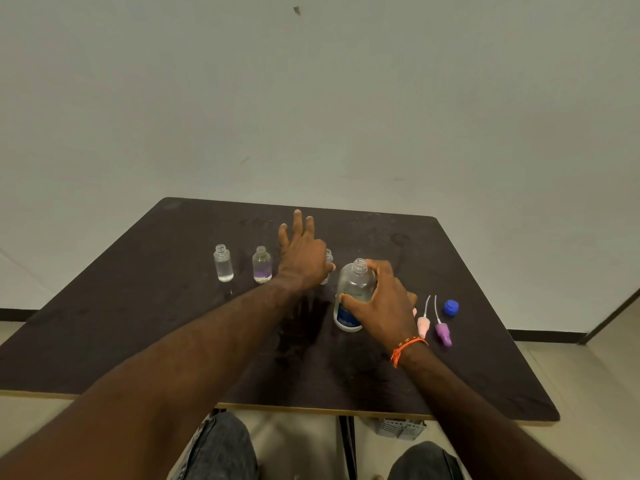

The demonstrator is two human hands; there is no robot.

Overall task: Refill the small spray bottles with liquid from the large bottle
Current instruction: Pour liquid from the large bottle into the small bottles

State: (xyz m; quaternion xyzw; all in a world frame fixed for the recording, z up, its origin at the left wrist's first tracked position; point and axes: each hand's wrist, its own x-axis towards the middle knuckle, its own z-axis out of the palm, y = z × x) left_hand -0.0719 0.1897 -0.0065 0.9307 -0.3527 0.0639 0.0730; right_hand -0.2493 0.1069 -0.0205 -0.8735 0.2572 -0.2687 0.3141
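Note:
The large clear bottle with a blue label stands uncapped on the dark table. My right hand grips its body from the right. My left hand hovers with fingers spread, just left of a third small bottle that it mostly hides. Two more small open bottles stand to the left: a clear one and one with purple liquid at the bottom.
A pink spray head, a purple spray head and a blue cap lie on the table to the right of the large bottle. A white wall rises behind the table. My knees show below the near edge.

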